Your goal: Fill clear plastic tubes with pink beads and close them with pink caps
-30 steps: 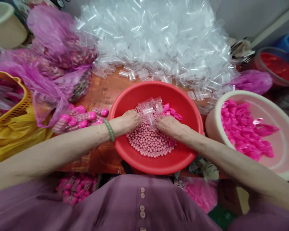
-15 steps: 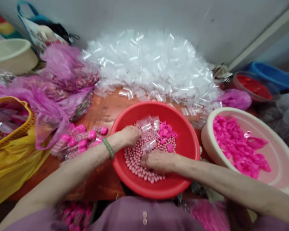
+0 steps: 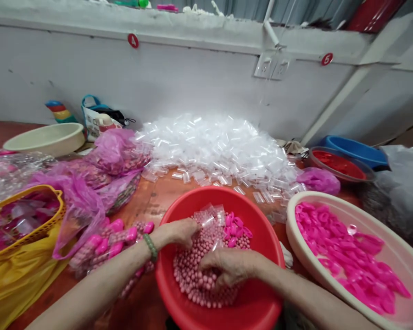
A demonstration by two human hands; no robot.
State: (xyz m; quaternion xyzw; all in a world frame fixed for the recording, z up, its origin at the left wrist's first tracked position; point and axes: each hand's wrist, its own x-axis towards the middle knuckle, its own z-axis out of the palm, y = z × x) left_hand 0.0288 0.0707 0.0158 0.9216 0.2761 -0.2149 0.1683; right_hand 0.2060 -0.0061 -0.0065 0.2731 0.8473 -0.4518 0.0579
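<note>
A red basin [image 3: 268, 229] holds a heap of round pink beads [image 3: 192, 279]. My left hand [image 3: 184, 231], with a green bead bracelet at the wrist, reaches over its left side into the beads. Its fingers are curled together, and their tips are hidden. Beside them lie small clear plastic pieces [image 3: 211, 217], some with beads showing through. Lower in the basin, my right hand [image 3: 229, 266] rests at the beads, fingers bent and thumb apart, with beads visible in the gap. Bright pink plastic pieces [image 3: 236, 229] lie behind it.
Right of the basin stands a cream tub [image 3: 351, 229] of bright pink parts. A mound of clear plastic pieces [image 3: 213, 146] lies by the wall. At left are bead-filled packs [image 3: 115, 238], purple bags [image 3: 79, 192] and a yellow basket [image 3: 60, 206]. A blue basin [image 3: 358, 151] sits far right.
The view has tilted up, showing more wall. My right hand has lifted slightly from the beads, its thumb and fingers now apart. My left hand stays at the basin's left side.
</note>
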